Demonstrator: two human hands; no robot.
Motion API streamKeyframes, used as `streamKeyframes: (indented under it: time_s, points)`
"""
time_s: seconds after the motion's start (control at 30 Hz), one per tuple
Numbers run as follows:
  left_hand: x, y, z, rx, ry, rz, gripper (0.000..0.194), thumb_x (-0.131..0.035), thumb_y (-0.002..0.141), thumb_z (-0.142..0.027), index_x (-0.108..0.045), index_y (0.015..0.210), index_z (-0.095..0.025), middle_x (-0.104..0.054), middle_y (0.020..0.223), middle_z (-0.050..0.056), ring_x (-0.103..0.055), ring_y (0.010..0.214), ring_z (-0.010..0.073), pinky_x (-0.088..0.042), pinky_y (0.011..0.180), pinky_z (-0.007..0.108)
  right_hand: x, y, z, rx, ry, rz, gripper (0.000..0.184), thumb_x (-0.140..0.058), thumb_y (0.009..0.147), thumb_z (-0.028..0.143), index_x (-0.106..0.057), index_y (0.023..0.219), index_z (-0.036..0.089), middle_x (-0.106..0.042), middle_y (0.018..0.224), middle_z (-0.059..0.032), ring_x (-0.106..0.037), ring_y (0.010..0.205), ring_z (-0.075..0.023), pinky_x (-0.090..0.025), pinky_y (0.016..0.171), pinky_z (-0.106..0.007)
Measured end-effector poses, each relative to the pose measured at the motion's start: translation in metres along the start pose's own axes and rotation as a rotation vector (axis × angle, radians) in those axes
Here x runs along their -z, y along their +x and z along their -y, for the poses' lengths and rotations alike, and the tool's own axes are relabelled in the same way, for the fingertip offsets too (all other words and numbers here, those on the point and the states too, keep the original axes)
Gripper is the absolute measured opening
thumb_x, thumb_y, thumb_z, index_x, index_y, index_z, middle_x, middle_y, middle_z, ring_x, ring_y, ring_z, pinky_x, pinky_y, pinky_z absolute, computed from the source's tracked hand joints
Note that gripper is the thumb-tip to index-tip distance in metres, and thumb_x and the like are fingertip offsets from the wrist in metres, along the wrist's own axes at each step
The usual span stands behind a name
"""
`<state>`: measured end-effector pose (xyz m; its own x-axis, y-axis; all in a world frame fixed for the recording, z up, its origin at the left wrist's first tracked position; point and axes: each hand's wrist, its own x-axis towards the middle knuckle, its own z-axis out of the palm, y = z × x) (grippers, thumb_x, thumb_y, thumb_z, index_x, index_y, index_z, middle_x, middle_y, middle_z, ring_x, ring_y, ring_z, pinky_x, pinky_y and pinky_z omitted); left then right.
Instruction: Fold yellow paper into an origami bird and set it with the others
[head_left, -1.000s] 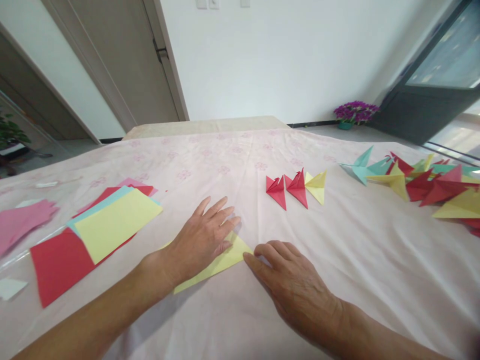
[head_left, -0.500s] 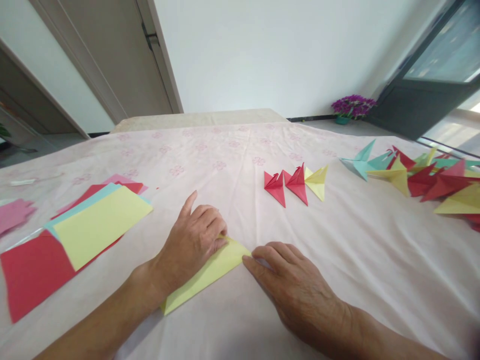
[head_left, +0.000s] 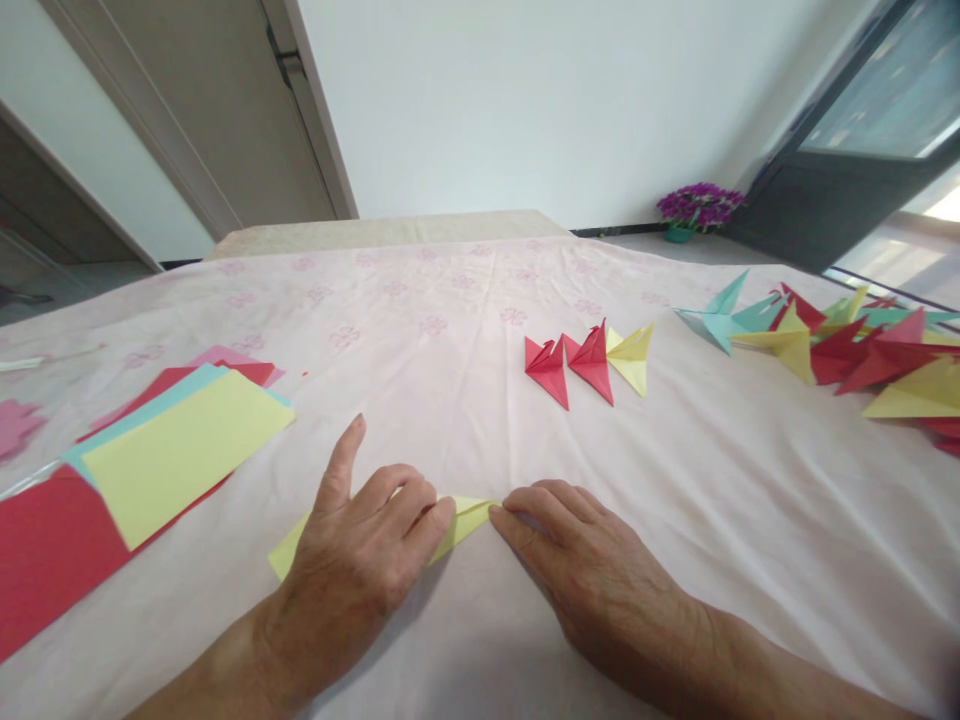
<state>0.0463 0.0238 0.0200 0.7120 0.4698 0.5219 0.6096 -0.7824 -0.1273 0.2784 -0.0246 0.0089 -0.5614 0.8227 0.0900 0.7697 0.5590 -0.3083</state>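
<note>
A partly folded sheet of yellow origami paper (head_left: 469, 519) lies on the tablecloth between my hands, tapering to a point on the right. My left hand (head_left: 367, 550) covers its middle, thumb and curled fingers closed on the paper, with one finger sticking up. Under this hand part of the paper is hidden, and its other end shows at the left. At the pointed tip, my right hand (head_left: 592, 560) pinches the paper between thumb and fingers. Two red folded cranes (head_left: 591, 365) and a yellow folded crane (head_left: 634, 360) stand beyond my right hand.
To the left lies a fanned stack of yellow paper (head_left: 187, 445), blue, pink and red sheets. Several folded cranes (head_left: 862, 350) are heaped at the far right. The tablecloth (head_left: 420, 390) has a flower print and wrinkles. Purple flowers (head_left: 701, 205) stand on the floor behind.
My left hand has moved down and toward me over the paper. The paper's upper edge is folded down, so it looks narrower. My right hand stays at the tip.
</note>
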Motion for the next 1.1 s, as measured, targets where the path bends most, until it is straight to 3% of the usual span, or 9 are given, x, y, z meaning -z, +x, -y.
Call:
streamKeyframes:
  time_s: [0.7,0.93,1.1]
  points:
    - [-0.006,0.001,-0.003,0.01,0.046,-0.024,0.03,-0.042,0.094,-0.009,-0.067,0.079,-0.018,-0.062,0.072,0.0,-0.057,0.074,0.0165,-0.02,0.113,0.067,0.009,0.002,0.0,0.059,-0.003,0.011,0.03,-0.053,0.091,0.009,-0.056,0.12,0.014,-0.061,0.112,-0.009,-0.054,0.095,-0.0215,-0.051,0.086,-0.039]
    - [-0.009,0.004,-0.001,0.058,0.053,-0.077,0.03,-0.044,0.094,-0.01,-0.07,0.085,-0.02,-0.066,0.073,-0.001,-0.061,0.082,0.019,-0.016,0.116,0.064,0.009,0.002,0.0,0.089,-0.034,-0.01,0.032,-0.052,0.091,0.009,-0.054,0.123,0.011,-0.061,0.117,-0.011,-0.055,0.099,-0.0228,-0.051,0.088,-0.04]
    - [-0.012,0.007,0.003,0.042,0.078,-0.065,0.025,-0.048,0.093,-0.009,-0.071,0.09,-0.018,-0.066,0.071,-0.001,-0.061,0.073,0.0165,-0.023,0.114,0.063,0.01,0.004,0.002,0.105,-0.049,-0.028,0.03,-0.051,0.091,0.008,-0.056,0.12,0.009,-0.063,0.113,-0.0119,-0.056,0.097,-0.0236,-0.053,0.086,-0.041]
